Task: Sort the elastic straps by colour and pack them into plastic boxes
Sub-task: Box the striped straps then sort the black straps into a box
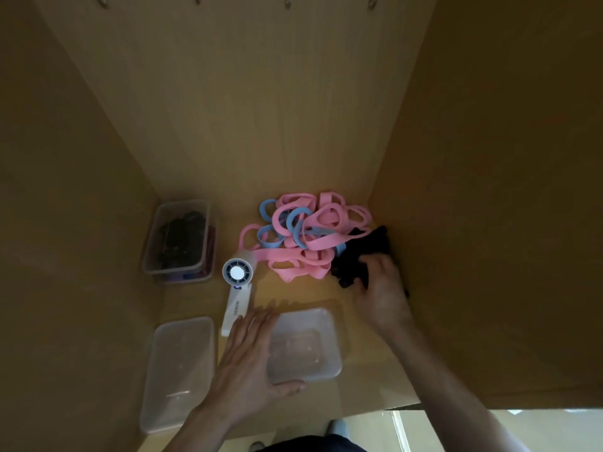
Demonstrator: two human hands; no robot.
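Observation:
A tangled heap of pink straps (313, 243) with blue straps (298, 223) woven through it lies at the back of the wooden cabinet floor. Black straps (359, 256) bunch at its right end, and my right hand (380, 288) grips them from the front. My left hand (251, 357) lies flat with straight fingers against the left side of an empty clear plastic box (323, 367), thumb along its near rim. A second empty clear box (182, 370) stands to the left. A third clear box (156, 246) at the back left holds dark straps.
A white hand-held fan (236, 288) lies between the boxes, its round head next to the pink straps. Wooden cabinet walls (489, 223) close in on the left, back and right. The shelf's front edge runs just below the boxes.

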